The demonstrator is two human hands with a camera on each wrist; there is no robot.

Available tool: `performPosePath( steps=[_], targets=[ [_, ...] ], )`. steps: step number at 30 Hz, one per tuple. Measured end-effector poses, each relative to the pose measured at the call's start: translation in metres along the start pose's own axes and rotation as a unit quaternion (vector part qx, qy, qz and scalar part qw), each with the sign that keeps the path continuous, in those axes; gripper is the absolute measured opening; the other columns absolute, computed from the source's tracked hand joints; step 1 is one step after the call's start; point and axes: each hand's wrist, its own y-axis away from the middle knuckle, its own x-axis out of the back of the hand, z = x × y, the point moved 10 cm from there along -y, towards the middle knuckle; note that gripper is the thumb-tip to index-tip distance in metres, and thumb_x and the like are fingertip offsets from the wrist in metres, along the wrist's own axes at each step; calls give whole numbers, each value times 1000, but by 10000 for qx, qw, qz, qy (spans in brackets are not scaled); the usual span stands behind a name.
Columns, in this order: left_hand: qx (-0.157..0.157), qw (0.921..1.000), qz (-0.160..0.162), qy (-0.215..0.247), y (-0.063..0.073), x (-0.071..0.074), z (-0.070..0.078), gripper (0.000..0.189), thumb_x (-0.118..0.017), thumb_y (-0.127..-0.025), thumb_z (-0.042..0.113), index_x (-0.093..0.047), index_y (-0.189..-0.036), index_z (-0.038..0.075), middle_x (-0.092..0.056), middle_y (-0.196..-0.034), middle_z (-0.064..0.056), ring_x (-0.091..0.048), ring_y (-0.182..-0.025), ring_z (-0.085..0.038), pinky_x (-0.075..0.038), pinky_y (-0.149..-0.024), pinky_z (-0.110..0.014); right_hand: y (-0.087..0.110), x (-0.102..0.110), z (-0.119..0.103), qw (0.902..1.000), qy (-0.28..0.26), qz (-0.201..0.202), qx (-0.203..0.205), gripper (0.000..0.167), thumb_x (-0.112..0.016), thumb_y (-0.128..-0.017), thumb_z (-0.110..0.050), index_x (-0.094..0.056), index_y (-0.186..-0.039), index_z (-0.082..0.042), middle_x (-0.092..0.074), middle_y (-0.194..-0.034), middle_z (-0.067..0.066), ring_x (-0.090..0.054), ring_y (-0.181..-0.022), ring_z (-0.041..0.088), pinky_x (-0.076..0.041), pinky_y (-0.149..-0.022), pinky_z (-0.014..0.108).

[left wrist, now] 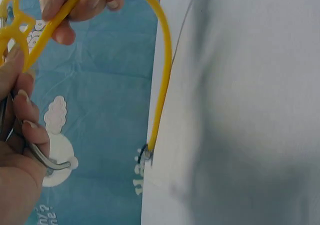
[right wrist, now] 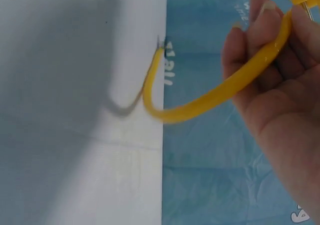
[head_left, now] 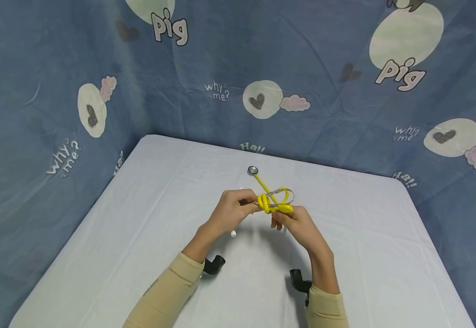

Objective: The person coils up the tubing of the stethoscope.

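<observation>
A stethoscope with yellow tubing (head_left: 267,203) is held up over the table between both hands, the tubing wound in loops around its metal ear tubes (left wrist: 42,156). My left hand (head_left: 233,210) grips the metal ear tubes beside the loops, thumb on the yellow tubing in the left wrist view. Below that hand shows a white ear tip (head_left: 233,233). My right hand (head_left: 301,225) pinches the tubing close to the right of the loops. From there the free tubing (right wrist: 200,105) curves away to the round metal chest piece (head_left: 253,170), farther back at the table.
A white cloth covers the table (head_left: 160,196). Blue printed fabric (head_left: 324,59) hangs behind it and along the left side. Black curved wrist mounts (head_left: 301,281) stick out under both forearms, and tan sleeves (head_left: 166,291) cover the arms.
</observation>
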Motion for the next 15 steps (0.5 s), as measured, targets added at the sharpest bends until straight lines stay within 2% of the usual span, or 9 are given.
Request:
performPosePath(
  steps=[3,7,11,15],
  targets=[
    [42,9999,119,-72,-1,3,-1,7,-76,-87,28,-75,-86,21,-67,-74,8,-52,-64,-10,-43,-57,-24,0,-3,-2,9999,73,-135,51,19,-55,-101,-18,-72,-104,-11,-69,-84,20,-60,-73,25,-51,-75,46],
    [64,9996,198,-167,0,5,-2,7,-76,-88,24,-72,-82,25,-63,-71,7,-50,-62,-11,-40,-55,-24,0,-6,-3,9997,137,-201,77,18,-57,-101,-17,-72,-108,-12,-69,-82,11,-61,-73,24,-52,-75,47],
    [73,9988,309,-363,0,7,-3,12,-76,-88,22,-69,-79,25,-61,-68,8,-48,-60,-11,-38,-53,-24,0,-9,-5,9992,257,-274,114,20,-59,-99,-17,-72,-112,-8,-70,-81,8,-62,-73,22,-54,-74,44],
    [169,9975,407,-557,1,9,-7,12,-75,-88,22,-69,-78,26,-64,-69,5,-49,-60,-10,-38,-53,-24,1,-12,-4,9986,351,-381,90,21,-64,-96,-15,-72,-113,-4,-71,-81,13,-64,-73,22,-54,-74,42]
  ],
)
